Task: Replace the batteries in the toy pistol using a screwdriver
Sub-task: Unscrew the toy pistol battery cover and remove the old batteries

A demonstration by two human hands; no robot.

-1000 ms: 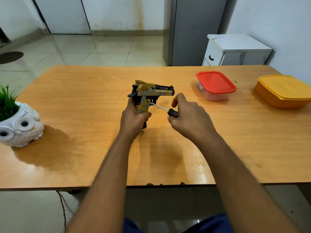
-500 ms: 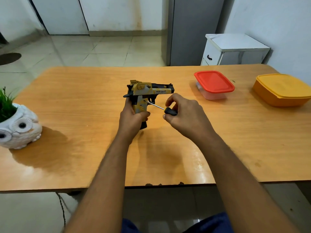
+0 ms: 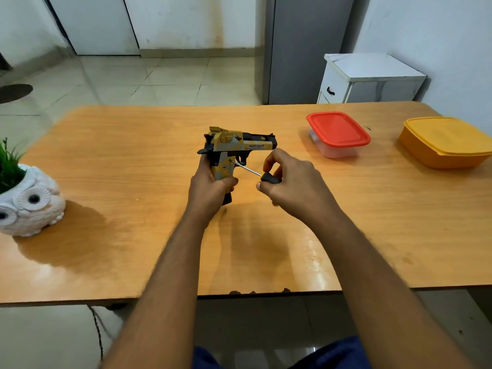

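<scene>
two hands (image 3: 210, 186) (image 3: 292, 183) mid-table (image 3: 133, 169) — edges distant

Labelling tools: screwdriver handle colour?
Black, with a yellow band by the shaft; the screwdriver shows best in the head view.

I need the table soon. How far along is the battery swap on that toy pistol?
Early. The left hand grips the toy pistol upright by its grip, and the right hand holds the screwdriver with its tip at the grip's side. No removed cover, screw or batteries are visible on the table, so opening, swapping and closing remain.
</scene>
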